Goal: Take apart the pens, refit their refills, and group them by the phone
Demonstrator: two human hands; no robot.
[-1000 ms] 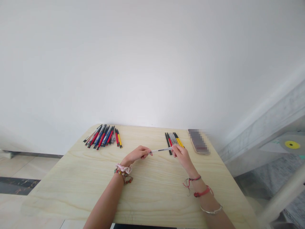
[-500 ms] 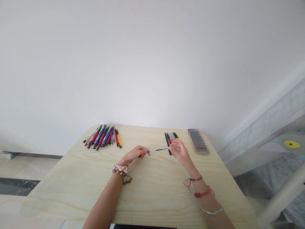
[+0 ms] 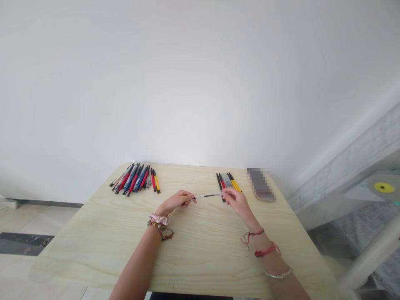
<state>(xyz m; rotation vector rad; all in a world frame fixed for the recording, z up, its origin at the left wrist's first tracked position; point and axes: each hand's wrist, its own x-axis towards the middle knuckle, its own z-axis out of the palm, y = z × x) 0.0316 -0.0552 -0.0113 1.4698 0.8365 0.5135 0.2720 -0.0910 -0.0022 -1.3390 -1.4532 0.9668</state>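
Two hands, left (image 3: 176,201) and right (image 3: 238,201), each pinch shut on one end of a clear pen (image 3: 208,195) above a wooden counter (image 3: 200,250), between two pen piles.

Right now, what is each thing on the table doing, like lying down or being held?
Clear pen: held level, one end in each hand.
Left hand: pinching the pen's left end.
Right hand: pinching the pen's right end.
Big pen pile: lying loose at the far left.
Small pen row: lying side by side, far right.
Phone: lying flat beside the small row.
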